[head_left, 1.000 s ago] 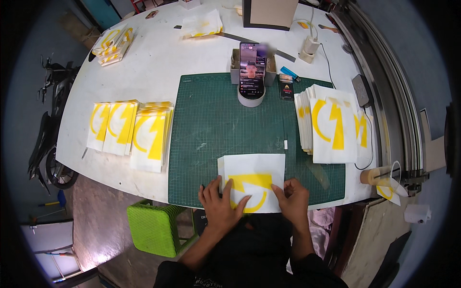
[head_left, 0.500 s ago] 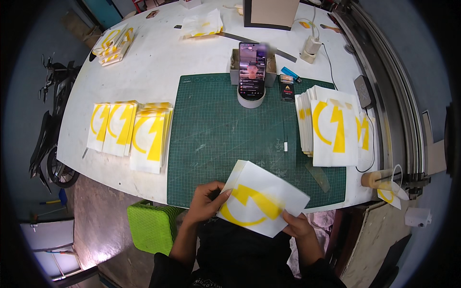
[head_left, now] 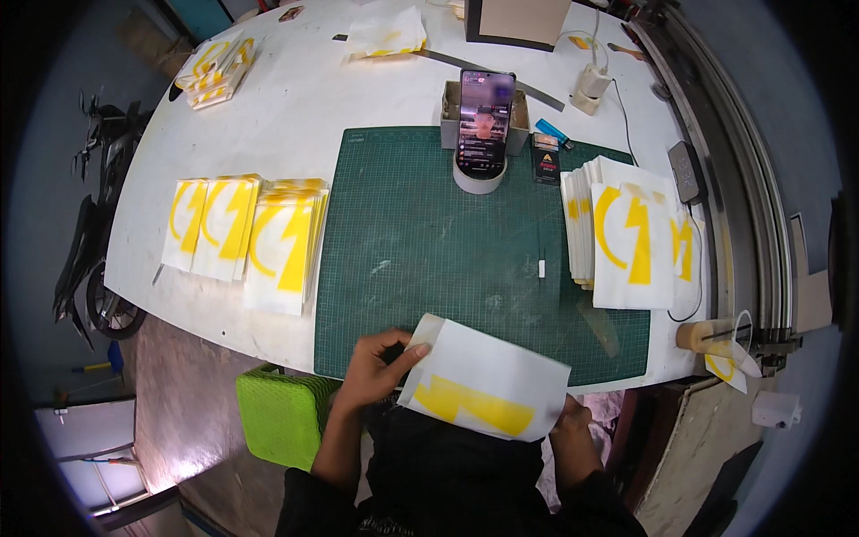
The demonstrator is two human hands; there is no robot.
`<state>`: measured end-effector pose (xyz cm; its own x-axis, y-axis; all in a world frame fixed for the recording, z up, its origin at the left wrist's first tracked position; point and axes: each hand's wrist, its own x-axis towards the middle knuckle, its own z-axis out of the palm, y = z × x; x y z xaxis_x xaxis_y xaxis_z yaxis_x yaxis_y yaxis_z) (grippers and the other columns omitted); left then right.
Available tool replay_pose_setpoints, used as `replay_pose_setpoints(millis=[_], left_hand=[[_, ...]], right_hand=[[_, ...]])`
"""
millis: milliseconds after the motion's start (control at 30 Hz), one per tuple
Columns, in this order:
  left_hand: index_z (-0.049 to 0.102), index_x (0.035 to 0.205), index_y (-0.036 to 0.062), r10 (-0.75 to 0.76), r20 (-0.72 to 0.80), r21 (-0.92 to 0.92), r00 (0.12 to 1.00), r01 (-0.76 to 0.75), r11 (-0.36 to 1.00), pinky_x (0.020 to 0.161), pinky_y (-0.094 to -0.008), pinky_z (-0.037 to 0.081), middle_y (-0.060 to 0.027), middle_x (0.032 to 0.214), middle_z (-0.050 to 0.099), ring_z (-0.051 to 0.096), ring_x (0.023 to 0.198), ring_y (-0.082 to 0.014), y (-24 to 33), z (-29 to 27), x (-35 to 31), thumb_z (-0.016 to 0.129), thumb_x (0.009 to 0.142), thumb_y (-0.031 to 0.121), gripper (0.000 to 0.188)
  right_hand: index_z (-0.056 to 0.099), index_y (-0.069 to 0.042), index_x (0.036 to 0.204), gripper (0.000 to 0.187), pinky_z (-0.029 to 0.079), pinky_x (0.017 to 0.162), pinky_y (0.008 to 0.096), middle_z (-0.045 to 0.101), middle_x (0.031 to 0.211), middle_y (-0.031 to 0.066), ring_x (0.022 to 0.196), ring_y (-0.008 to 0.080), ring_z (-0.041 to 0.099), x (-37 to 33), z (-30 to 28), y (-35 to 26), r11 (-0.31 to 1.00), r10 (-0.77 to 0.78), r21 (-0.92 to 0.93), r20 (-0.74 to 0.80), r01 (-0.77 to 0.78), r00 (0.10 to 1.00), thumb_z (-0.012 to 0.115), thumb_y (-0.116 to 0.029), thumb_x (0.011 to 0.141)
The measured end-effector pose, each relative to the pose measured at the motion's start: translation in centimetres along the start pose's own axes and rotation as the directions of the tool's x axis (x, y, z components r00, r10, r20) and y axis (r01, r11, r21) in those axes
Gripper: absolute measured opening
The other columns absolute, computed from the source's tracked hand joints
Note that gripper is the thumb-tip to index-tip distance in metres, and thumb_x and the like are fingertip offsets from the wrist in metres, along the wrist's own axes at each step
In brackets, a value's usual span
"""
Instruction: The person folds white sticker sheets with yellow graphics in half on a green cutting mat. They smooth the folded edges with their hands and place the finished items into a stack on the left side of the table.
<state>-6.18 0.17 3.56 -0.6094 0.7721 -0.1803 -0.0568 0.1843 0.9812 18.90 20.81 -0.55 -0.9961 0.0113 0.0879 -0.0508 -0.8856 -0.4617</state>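
A white sheet with a yellow print is held up over the near edge of the green cutting mat. My left hand pinches its left end, thumb on top, by a narrow creamy strip. At the right end my right hand is closed on the sheet's lower right corner, its fingertips partly hidden. Only part of the yellow print shows now, as the sheet leans toward me. To the right, a stack of similar yellow-printed sheets lies across the mat's edge. More such stacks lie left of the mat.
A phone stands on a white round holder before a grey box. Beside it are a small dark pack and a blue lighter. A metal ruler lies further back. A green stool stands below the table's near edge.
The sheet has tipped, so less of its yellow print shows. My right hand has shifted right and slightly down along its end. The left hand keeps its pinch; the whole view has shifted slightly.
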Motion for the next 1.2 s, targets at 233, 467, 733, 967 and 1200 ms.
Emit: replay_pose_setpoints(millis=[233, 467, 733, 967, 1200], left_hand=[[0.071, 0.111, -0.0047, 0.126, -0.212, 0.104, 0.969, -0.106, 0.989, 0.083, -0.0272, 0.055, -0.0078, 0.102, 0.075, 0.069, 0.094, -0.0115, -1.0, 0.4, -0.4, 0.067, 0.098, -0.002, 0.014], [0.057, 0.133, -0.0052, -0.054, -0.195, -0.569, 0.979, -0.068, 0.819, 0.093, -0.0339, 0.055, -0.0107, 0.113, 0.071, 0.068, 0.103, -0.0169, -0.3, 0.0, -3.2, 0.072, 0.098, 0.010, 0.041], [0.054, 0.136, -0.0016, 0.258, -0.392, -0.035, 0.883, -0.295, 0.955, 0.094, -0.0339, 0.054, -0.0124, 0.114, 0.068, 0.068, 0.103, -0.0200, 1.3, 1.9, -3.3, 0.079, 0.087, 0.001, 0.055], [0.047, 0.138, -0.0041, -0.083, -0.017, -0.497, 0.996, 0.063, 0.866, 0.083, -0.0270, 0.057, -0.0134, 0.107, 0.069, 0.070, 0.098, -0.0138, 1.4, 2.2, -2.2, 0.073, 0.094, -0.005, 0.051], [0.061, 0.126, -0.0044, -0.106, 0.111, -0.512, 0.988, 0.148, 0.846, 0.082, -0.0273, 0.057, -0.0118, 0.108, 0.075, 0.071, 0.096, -0.0130, 1.5, 1.9, -2.0, 0.070, 0.100, 0.004, 0.029]], right_hand=[[0.026, -0.003, 0.164, 0.104, 0.033, 0.120, 0.0662, 0.036, 0.165, 0.0239, 0.151, 0.0441, 0.038, 1.4, -0.2, -0.4, 0.999, 0.044, 0.010, 0.041, -0.044, 0.998, 0.079, -0.049, 0.087], [0.024, 0.000, 0.165, 0.113, 0.035, 0.118, 0.0662, 0.037, 0.164, 0.0259, 0.149, 0.0457, 0.041, 1.9, -0.1, -1.1, 0.997, 0.041, -0.064, -0.032, -0.043, 0.999, 0.082, -0.046, 0.079], [0.025, 0.002, 0.164, 0.114, 0.035, 0.121, 0.0593, 0.040, 0.163, 0.0258, 0.149, 0.0432, 0.043, 1.0, -0.6, -1.9, 0.971, 0.153, -0.161, -0.157, -0.179, 0.976, 0.084, -0.042, 0.076], [0.029, 0.004, 0.161, 0.111, 0.036, 0.120, 0.0561, 0.043, 0.160, 0.0258, 0.147, 0.0415, 0.045, 2.0, -0.4, -1.6, 0.994, 0.079, -0.060, -0.142, -0.089, 0.987, 0.086, -0.038, 0.076], [0.033, 0.007, 0.159, 0.107, 0.037, 0.120, 0.0530, 0.046, 0.158, 0.0259, 0.145, 0.0399, 0.048, 2.9, -0.4, -1.6, 0.998, 0.055, -0.014, -0.146, -0.058, 0.988, 0.088, -0.034, 0.077]])
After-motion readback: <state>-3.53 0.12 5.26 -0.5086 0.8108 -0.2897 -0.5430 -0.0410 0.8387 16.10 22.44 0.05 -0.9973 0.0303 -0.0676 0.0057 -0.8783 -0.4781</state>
